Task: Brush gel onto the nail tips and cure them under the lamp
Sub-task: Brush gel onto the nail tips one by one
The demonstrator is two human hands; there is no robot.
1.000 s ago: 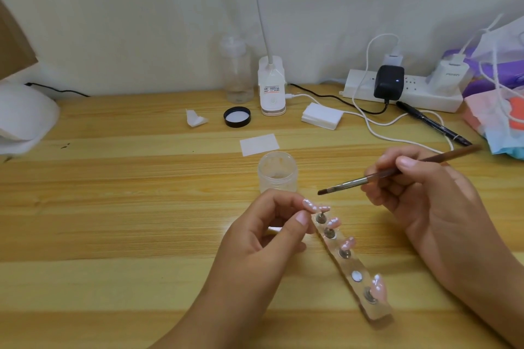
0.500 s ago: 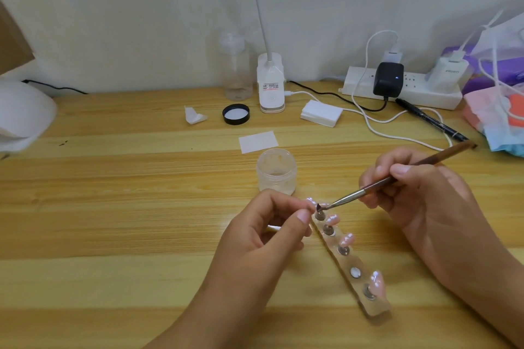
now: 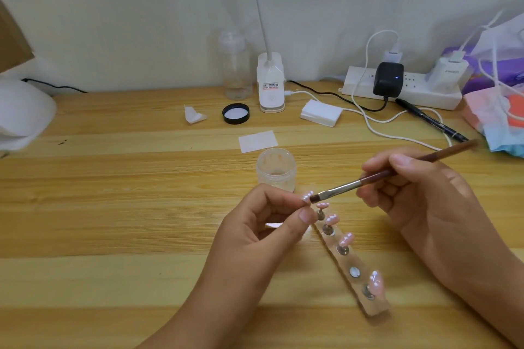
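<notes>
My left hand [image 3: 263, 224] pinches a small pink nail tip [image 3: 307, 196] between thumb and forefinger, just above the near end of a clear holder strip [image 3: 350, 263]. Several pink nail tips stand on the strip's metal studs. My right hand [image 3: 419, 193] grips a brown-handled flat brush [image 3: 377, 176]; its dark bristles touch the pinched tip. An open clear gel jar [image 3: 276, 168] stands just behind my left hand. The white curing lamp [image 3: 19, 115] sits at the far left edge of the wooden table [image 3: 113, 207].
Along the back wall: a clear bottle [image 3: 235, 65], a white desk-lamp base [image 3: 270, 85], a power strip [image 3: 402, 88] with chargers and cables. A black lid [image 3: 236, 113], white wipes [image 3: 320, 113], a paper square [image 3: 258, 141], a black pen [image 3: 431, 119] and bags at the right.
My right hand brought the brush from above down to the tip held by my left hand; the bristles now rest on it. The left hand has lifted the tip slightly.
</notes>
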